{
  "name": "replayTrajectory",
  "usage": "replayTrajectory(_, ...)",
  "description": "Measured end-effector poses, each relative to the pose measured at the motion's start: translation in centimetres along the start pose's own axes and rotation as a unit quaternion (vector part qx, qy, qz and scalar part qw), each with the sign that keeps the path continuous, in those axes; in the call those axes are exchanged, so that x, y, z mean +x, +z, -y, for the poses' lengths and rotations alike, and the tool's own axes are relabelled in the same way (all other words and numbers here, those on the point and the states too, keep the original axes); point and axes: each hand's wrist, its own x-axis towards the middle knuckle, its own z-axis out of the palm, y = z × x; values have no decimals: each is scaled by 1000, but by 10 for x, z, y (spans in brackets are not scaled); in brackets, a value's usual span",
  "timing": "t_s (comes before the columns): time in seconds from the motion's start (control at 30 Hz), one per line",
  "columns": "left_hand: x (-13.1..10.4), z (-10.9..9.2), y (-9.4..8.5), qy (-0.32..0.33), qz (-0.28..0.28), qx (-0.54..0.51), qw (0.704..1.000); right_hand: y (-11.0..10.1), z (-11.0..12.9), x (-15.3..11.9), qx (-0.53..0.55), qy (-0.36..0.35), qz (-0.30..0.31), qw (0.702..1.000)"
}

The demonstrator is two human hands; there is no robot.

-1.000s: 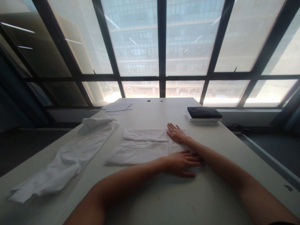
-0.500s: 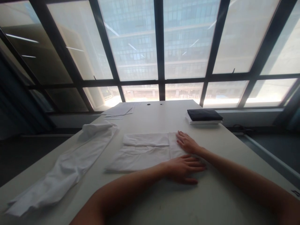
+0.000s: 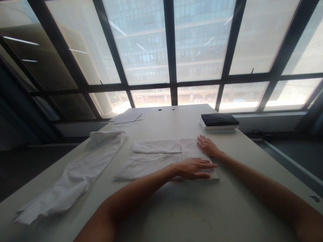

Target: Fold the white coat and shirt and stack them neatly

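A folded white garment (image 3: 156, 158) lies flat on the white table (image 3: 164, 124), with a vertical fold line right of its middle. Across its near right part rests my left hand (image 3: 194, 168), palm down with the fingers spread toward the right. My right hand (image 3: 208, 146) lies on the garment's far right edge, fingers stretched out and pointing to the far left. Neither hand grips anything. Another white garment (image 3: 75, 174), loose and wrinkled, stretches diagonally over the left of the table.
At the back right sits a stack of folded cloth, black (image 3: 219, 119) on top of white (image 3: 220, 128). Sheets of paper (image 3: 127, 116) lie at the back left. Large windows (image 3: 199, 43) stand behind the table; a dark curtain (image 3: 22, 107) hangs at the left.
My left hand has moved away from me, off the bare table and fully onto the garment. My right hand has shifted slightly right and farther away. More of the garment's right edge shows.
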Motion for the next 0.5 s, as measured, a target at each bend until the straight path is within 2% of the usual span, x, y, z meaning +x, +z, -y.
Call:
replayTrajectory(0.13,-4,35,1,-143,-87,96,981,2,4,-4,51,-34,-60,996)
replayTrajectory(0.23,-9,62,8,-218,-87,143,962,3,13,-8,69,-59,-76,993)
replayTrajectory(0.37,-15,80,12,-278,-89,146,945,6,26,-15,24,-91,8,996)
replayTrajectory(0.5,-16,86,10,-336,-111,147,924,7,31,-20,-19,-68,53,996)
